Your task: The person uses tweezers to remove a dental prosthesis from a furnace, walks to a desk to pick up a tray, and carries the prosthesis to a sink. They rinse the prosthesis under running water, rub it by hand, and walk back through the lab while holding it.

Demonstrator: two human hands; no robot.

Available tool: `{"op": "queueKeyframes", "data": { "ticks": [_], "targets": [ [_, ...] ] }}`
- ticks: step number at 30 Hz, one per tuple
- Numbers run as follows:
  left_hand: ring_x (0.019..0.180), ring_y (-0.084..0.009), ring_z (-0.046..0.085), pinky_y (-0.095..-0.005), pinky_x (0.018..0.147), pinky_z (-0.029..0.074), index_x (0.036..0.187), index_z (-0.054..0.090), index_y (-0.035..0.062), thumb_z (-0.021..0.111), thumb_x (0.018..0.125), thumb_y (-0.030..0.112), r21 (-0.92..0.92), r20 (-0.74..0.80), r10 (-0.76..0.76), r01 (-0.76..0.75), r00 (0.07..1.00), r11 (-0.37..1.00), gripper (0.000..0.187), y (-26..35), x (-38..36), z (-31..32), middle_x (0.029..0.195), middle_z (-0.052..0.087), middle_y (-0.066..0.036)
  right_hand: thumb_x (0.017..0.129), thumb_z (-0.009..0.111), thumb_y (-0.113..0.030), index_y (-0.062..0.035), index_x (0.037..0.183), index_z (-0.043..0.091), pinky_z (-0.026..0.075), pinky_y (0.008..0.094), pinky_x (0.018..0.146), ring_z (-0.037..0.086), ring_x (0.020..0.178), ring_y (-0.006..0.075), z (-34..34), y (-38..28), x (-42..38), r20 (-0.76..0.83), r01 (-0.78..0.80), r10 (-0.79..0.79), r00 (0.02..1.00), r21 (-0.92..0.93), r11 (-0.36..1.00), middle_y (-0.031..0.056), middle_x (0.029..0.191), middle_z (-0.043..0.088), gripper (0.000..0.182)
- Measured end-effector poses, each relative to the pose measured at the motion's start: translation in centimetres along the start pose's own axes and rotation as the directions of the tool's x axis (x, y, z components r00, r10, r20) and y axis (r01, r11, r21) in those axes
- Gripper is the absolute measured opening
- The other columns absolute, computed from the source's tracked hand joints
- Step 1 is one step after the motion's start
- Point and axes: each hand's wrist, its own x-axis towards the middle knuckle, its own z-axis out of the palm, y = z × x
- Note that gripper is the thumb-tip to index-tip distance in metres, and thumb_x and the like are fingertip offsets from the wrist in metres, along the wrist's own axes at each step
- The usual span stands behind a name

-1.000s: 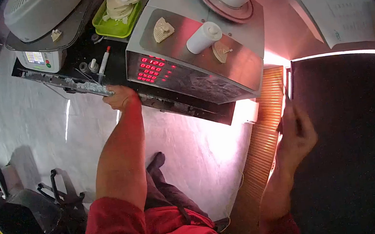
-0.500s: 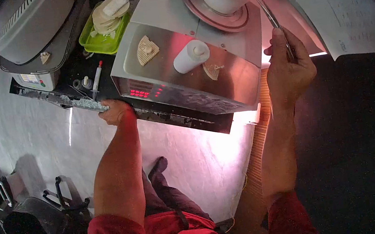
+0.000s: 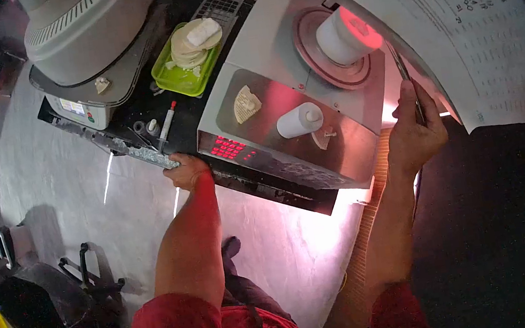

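Observation:
Metal tweezers (image 3: 403, 68) are pinched in my right hand (image 3: 416, 134), their tips near the red-lit top of a white cylinder (image 3: 346, 36). That cylinder stands on a round plate (image 3: 313, 51) on the box-shaped machine (image 3: 257, 38). My left hand (image 3: 189, 171) grips the table's front edge (image 3: 142, 154) beside the machine's lit red display. A smaller white cylinder (image 3: 300, 121) rests in the machine's metal tray, between two ribbed off-white wedges, one to its left (image 3: 246, 104) and one at its lower right (image 3: 323, 137).
A green tray (image 3: 184, 81) holds stacked pale discs (image 3: 188, 44). Left of it stands a large grey domed device (image 3: 81, 35). A red-tipped pen-like tool (image 3: 168, 122) lies near the edge. Written paper sheets (image 3: 466, 24) hang at the right, and a black chair (image 3: 48, 301) stands lower left.
The view has shifted, so the machine and table appear lower and further right. The tweezers' tips now appear at the cylinder's right side rather than over its top. Both hands keep their hold.

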Motion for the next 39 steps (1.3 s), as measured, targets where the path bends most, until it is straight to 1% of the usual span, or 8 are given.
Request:
{"op": "queueKeyframes", "data": {
  "ticks": [6, 7, 11, 14, 18, 24, 36, 39],
  "targets": [
    [0.101, -0.0529, 0.061, -0.0582, 0.091, 0.048, 0.123, 0.049, -0.0113, 0.037, 0.099, 0.051, 0.010, 0.042, -0.028, 0.028, 0.999, 1.000, 0.068, 1.0, -0.4, -1.5, 0.106, 0.063, -0.037, 0.091, 0.073, -0.018, 0.0036, 0.099, 0.073, 0.040, 0.0201, 0.050, 0.055, 0.055, 0.0050, -0.1, 0.8, 0.0, 0.012, 0.067, -0.068, 0.998, 0.093, 0.993, 0.0033, 0.070, 0.068, 0.023],
    [0.101, -0.0529, 0.061, -0.0584, 0.091, 0.048, 0.122, 0.049, -0.0115, 0.036, 0.099, 0.052, 0.005, 0.042, -0.023, 0.023, 0.999, 1.000, 0.068, 1.2, -0.5, -1.6, 0.105, 0.063, -0.037, 0.092, 0.072, -0.016, 0.0058, 0.103, 0.072, 0.045, 0.0230, 0.061, 0.058, 0.068, 0.0081, -0.4, -0.1, -0.1, 0.038, -0.039, 0.040, 0.999, -0.016, 0.999, 0.0047, 0.080, 0.067, 0.024],
    [0.099, -0.0531, 0.062, -0.0589, 0.089, 0.049, 0.119, 0.051, -0.0111, 0.036, 0.099, 0.052, 0.041, -0.011, -0.018, 0.019, 1.000, 0.999, 0.068, 1.1, -0.9, -1.5, 0.103, 0.063, -0.036, 0.092, 0.072, -0.015, 0.0075, 0.103, 0.071, 0.051, 0.0259, 0.077, 0.064, 0.087, 0.0127, -0.5, 0.6, 0.0, 0.008, 0.026, -0.025, 1.000, -0.036, 0.999, 0.0079, 0.093, 0.071, 0.025],
    [0.097, -0.0526, 0.063, -0.0593, 0.088, 0.049, 0.117, 0.052, -0.0108, 0.036, 0.099, 0.052, 0.063, -0.068, 0.002, 0.002, 0.998, 0.998, 0.068, 0.8, -0.5, -0.8, 0.101, 0.064, -0.036, 0.089, 0.076, -0.019, 0.0035, 0.098, 0.074, 0.042, 0.0215, 0.054, 0.056, 0.062, 0.0051, -0.1, 1.3, 0.2, -0.045, 0.129, -0.129, 0.991, -0.009, 0.992, 0.0038, 0.078, 0.071, 0.024],
    [0.096, -0.0516, 0.064, -0.0601, 0.086, 0.050, 0.116, 0.053, -0.0092, 0.036, 0.098, 0.054, 0.061, -0.011, -0.052, 0.052, 0.999, 0.997, 0.067, 1.4, -0.8, -1.4, 0.100, 0.065, -0.034, 0.089, 0.075, -0.017, 0.0050, 0.099, 0.074, 0.051, 0.0244, 0.067, 0.065, 0.075, 0.0105, 0.1, 1.1, 0.6, -0.019, 0.138, -0.139, 0.990, -0.047, 0.989, 0.0103, 0.087, 0.074, 0.024],
    [0.095, -0.0522, 0.064, -0.0603, 0.084, 0.050, 0.115, 0.053, -0.0078, 0.037, 0.098, 0.054, 0.075, -0.065, -0.027, 0.032, 0.998, 0.997, 0.066, 0.5, 0.0, -0.2, 0.100, 0.065, -0.034, 0.089, 0.074, -0.015, 0.0062, 0.099, 0.074, 0.054, 0.0276, 0.073, 0.069, 0.083, 0.0145, 0.6, 1.6, 1.5, 0.037, 0.185, -0.183, 0.982, -0.045, 0.982, 0.0140, 0.094, 0.075, 0.023],
    [0.094, -0.0533, 0.063, -0.0610, 0.084, 0.051, 0.117, 0.052, -0.0078, 0.036, 0.098, 0.054, 0.066, -0.057, -0.017, 0.020, 0.998, 0.998, 0.066, 0.8, -0.6, -0.8, 0.099, 0.065, -0.035, 0.091, 0.072, -0.012, 0.0050, 0.102, 0.073, 0.053, 0.0261, 0.076, 0.065, 0.085, 0.0130, 0.6, 1.8, 1.6, 0.059, 0.096, -0.099, 0.993, 0.052, 0.994, 0.0099, 0.094, 0.073, 0.020],
    [0.094, -0.0532, 0.063, -0.0609, 0.084, 0.051, 0.119, 0.052, -0.0083, 0.037, 0.098, 0.054, 0.055, -0.049, -0.004, 0.007, 0.999, 0.998, 0.067, 0.1, 0.1, -0.2, 0.100, 0.064, -0.035, 0.091, 0.072, -0.011, 0.0052, 0.103, 0.073, 0.053, 0.0261, 0.077, 0.066, 0.086, 0.0133, 0.5, 2.1, 1.8, 0.076, 0.140, -0.141, 0.987, 0.022, 0.990, 0.0102, 0.094, 0.073, 0.020]
  ]
}}
